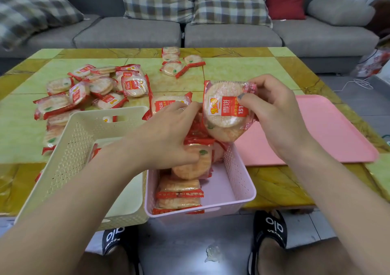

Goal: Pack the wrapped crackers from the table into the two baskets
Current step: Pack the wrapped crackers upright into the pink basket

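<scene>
The packing is partly done. The pink basket point(238, 182), at the table's point(242, 68) near edge, already holds a row of crackers on edge along its left side, with bare floor showing on its right. The cream basket point(69, 154), just to its left and tilted, shows only a packet or two inside, seen past the forearm.

The right hand point(272, 110) grips a packet point(225, 110) by its right edge, thumb across the front and fingers curled behind, holding it upright above the far end of the pink basket; a second packet seems to sit behind it in the same grip. The left hand point(168, 135) curls round the upright packets point(194, 160) in the pink basket, apparently steadying the row.

Much is left by the look of it: a large pile point(90, 91) lies toward the table's far-left part, behind the cream basket, and a small cluster point(179, 63) sits near the middle of the far edge. One more packet point(168, 103) lies just beyond the left hand.

The left arm hides most of the cream basket's inside, so its count cannot be told. The far end of the pink basket is covered by both hands. A pink tray point(329, 131) lies near the right edge.
</scene>
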